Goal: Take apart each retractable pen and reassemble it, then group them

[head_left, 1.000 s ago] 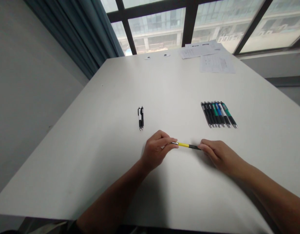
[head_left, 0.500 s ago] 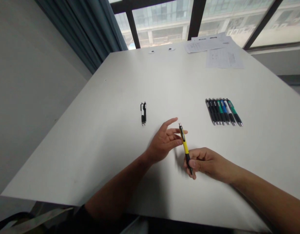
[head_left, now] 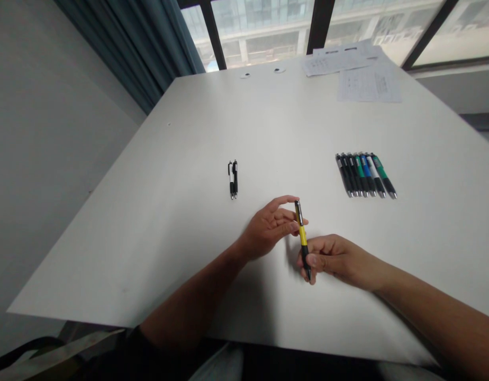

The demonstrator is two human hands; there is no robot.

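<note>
My right hand pinches a yellow ballpoint pen by its black grip, tip pointing down toward me. At the pen's upper end, my left hand has its index fingertip on the push button and its thumb against the barrel by the clip. The left middle fingers pass behind the pen. Beyond my left hand, a white-and-black pen and a black pen lie side by side on the white table.
A row of several pens, black, green, blue and white, lies to the right. Papers rest at the far right by the window. Two small white pieces sit along the back edge. A blue curtain hangs at the left.
My left index finger has come down onto the pen's top button, where it was raised apart before. The pen has turned slightly, its clip now facing more to the right.
</note>
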